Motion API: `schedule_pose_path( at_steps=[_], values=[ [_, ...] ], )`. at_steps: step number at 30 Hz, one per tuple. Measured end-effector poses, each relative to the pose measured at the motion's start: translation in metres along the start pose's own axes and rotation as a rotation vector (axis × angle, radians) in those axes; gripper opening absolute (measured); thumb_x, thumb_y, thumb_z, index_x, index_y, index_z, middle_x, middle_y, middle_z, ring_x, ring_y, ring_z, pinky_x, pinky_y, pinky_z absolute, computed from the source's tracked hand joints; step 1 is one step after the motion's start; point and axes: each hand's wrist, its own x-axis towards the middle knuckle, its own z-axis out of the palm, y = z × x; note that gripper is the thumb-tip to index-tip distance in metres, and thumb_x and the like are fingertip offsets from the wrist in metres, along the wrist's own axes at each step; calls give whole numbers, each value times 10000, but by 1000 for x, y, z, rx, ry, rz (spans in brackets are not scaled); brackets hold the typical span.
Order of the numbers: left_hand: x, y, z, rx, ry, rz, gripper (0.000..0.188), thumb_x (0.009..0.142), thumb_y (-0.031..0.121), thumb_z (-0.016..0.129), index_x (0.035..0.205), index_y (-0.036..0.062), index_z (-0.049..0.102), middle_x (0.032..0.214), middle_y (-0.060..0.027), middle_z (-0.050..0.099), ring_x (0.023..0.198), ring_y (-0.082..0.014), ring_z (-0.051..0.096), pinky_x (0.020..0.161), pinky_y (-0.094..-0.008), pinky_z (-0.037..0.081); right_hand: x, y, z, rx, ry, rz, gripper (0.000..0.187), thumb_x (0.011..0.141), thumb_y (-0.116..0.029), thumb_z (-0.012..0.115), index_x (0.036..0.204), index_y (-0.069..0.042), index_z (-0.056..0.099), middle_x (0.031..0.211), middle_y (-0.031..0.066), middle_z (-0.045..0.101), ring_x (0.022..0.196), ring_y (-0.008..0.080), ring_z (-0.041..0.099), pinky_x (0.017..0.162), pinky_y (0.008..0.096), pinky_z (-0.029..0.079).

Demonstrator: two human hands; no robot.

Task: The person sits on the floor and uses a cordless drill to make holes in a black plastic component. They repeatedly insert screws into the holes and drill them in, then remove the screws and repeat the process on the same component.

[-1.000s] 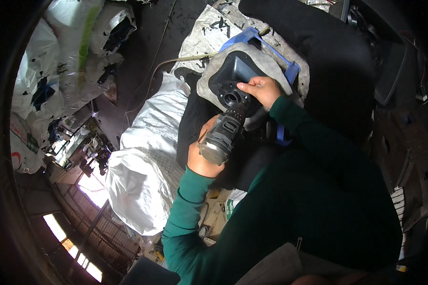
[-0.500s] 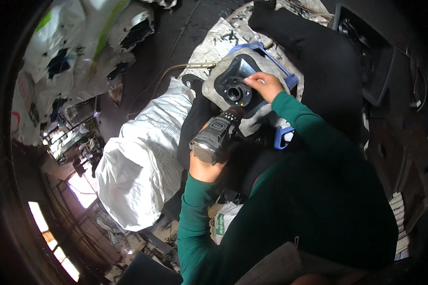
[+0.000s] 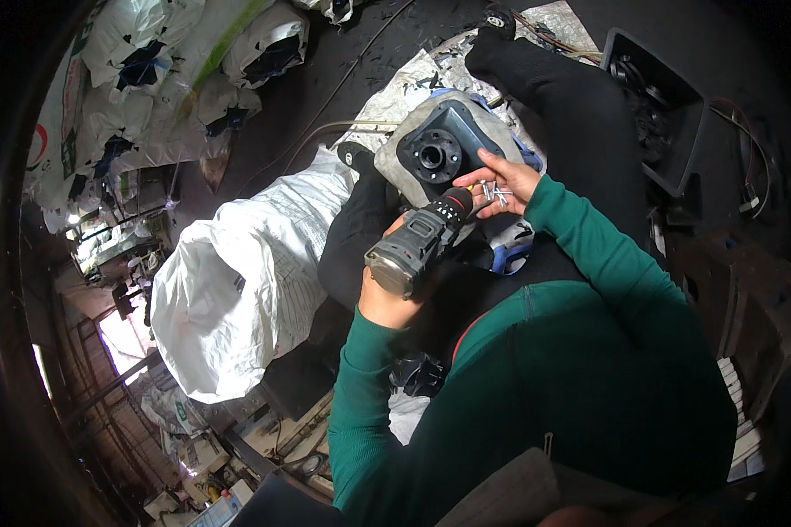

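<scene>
My left hand [image 3: 385, 300] is closed round a grey and black cordless drill [image 3: 415, 246]. The drill's tip reaches the fingers of my right hand [image 3: 520, 183]. That hand is turned palm up, its fingers partly curled under several loose screws [image 3: 494, 194]. Just beyond it, between my legs, lies a dark moulded plastic part [image 3: 470, 132] with a thick grey edge. A round black flange [image 3: 435, 156] with a central opening and screw holes around it sits in this part. Blue tubing [image 3: 505, 261] shows on the near side, partly hidden by my right hand and arm.
An open white woven sack [image 3: 281, 237] lies on the left. At the upper right stands a black bin [image 3: 699, 145] of dark parts. Filled plastic bags [image 3: 141, 61] crowd the upper left. A thin hose [image 3: 334, 127] crosses the floor toward the sheet [image 3: 409, 79] beneath the part.
My right hand has moved from the flange toward me and turned palm up, showing screws. The drill has shifted slightly right, its tip now at my right fingers. The view has shifted a little.
</scene>
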Motion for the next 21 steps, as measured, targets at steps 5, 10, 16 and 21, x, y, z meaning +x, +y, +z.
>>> schedule_pose_path(
  at_steps=[5,10,16,21],
  values=[
    [-2,1,-1,-35,5,-5,549,704,29,680,1235,9,541,1200,-153,609,1098,-274,610,914,-334,480,-1,-1,-1,-78,-31,-14,608,971,-521,404,1200,10,592,1000,94,668,859,144,668,729,273,580],
    [-5,5,-13,-35,-16,-52,541,709,30,689,1231,9,546,1167,-153,618,1057,-281,619,902,-343,479,-3,-5,1,-88,-20,-63,360,916,-235,627,1199,-17,583,1057,83,654,906,136,660,735,262,581],
    [-10,11,-24,-219,-10,-210,480,724,68,712,1183,24,575,1098,-150,635,1004,-300,620,870,-361,483,-3,-9,3,-54,-23,-41,266,923,-140,608,1159,-20,593,1017,68,650,876,113,664,687,206,586],
    [-5,9,-30,-26,-13,-27,363,735,64,724,1085,36,631,1014,-119,659,919,-257,642,795,-359,504,-1,-10,1,-29,-53,-22,286,927,-148,603,1180,-16,575,985,66,645,852,107,666,669,205,587]
  ],
)
